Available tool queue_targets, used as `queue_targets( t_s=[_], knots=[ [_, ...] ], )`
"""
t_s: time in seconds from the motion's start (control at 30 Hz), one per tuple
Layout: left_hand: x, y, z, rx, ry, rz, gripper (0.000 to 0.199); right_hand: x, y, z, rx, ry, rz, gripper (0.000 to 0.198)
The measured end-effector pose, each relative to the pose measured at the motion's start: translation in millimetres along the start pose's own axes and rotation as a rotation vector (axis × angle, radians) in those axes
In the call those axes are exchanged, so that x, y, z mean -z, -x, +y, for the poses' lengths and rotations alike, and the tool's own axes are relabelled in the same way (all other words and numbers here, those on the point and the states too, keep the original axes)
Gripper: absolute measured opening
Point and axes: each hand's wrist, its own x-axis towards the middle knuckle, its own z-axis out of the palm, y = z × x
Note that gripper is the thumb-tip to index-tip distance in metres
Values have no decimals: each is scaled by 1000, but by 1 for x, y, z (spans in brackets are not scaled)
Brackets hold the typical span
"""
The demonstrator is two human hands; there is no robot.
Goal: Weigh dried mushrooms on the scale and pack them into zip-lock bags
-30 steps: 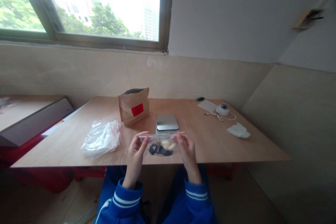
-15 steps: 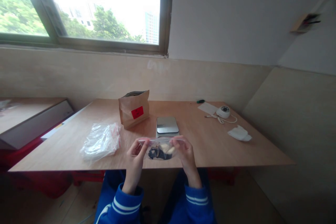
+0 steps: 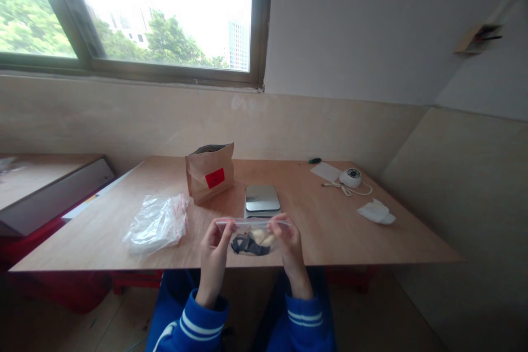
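Between my two hands a clear zip bag [image 3: 252,242] is stretched out over the near edge of the table. Dark and pale pieces lie inside it; their kind I cannot make out. My left hand [image 3: 217,242] pinches the bag's top left corner between thumb and fingers. At the top right corner, my right hand [image 3: 287,237] pinches the same edge. Just beyond the bag, a small scale [image 3: 262,199] with a shiny metal plate sits on the table, its front partly hidden by the bag.
On the wooden table [image 3: 313,236] stands an open brown paper pouch [image 3: 210,176] with a red label. A pile of clear bags [image 3: 159,223] lies to the left. At right are a white camera [image 3: 350,177] with its cable, a white card [image 3: 325,171], a crumpled tissue [image 3: 376,212] and a green object [image 3: 315,160].
My right hand has shifted slightly left, bringing the hands a little closer together. The bag hangs slightly lower in view, and both hands still pinch it.
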Motion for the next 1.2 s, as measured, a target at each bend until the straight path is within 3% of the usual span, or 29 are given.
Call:
queue_targets(
  t_s=[0.23, 0.6, 0.83, 1.0, 1.1, 1.2],
  knots=[
    [5, -2, -7, 77, 68, -147, 24, 3, 1, -1, -69, -5, -119, 22],
    [6, -4, -3, 142, 118, -110, 24, 3, 2, 0, -41, 84, -151, 22],
    [6, -3, -2, 83, 98, -61, 21, -1, 2, -2, 73, 114, -104, 18],
    [6, -3, -4, 83, 70, -62, 22, -2, 1, 2, 57, 88, -44, 18],
    [8, -4, -7, 132, 102, -117, 25, -1, 0, 6, 4, 59, -44, 20],
    [12, -5, -11, 171, 144, -227, 26, 3, 1, 6, -56, 20, -137, 18]
  ],
)
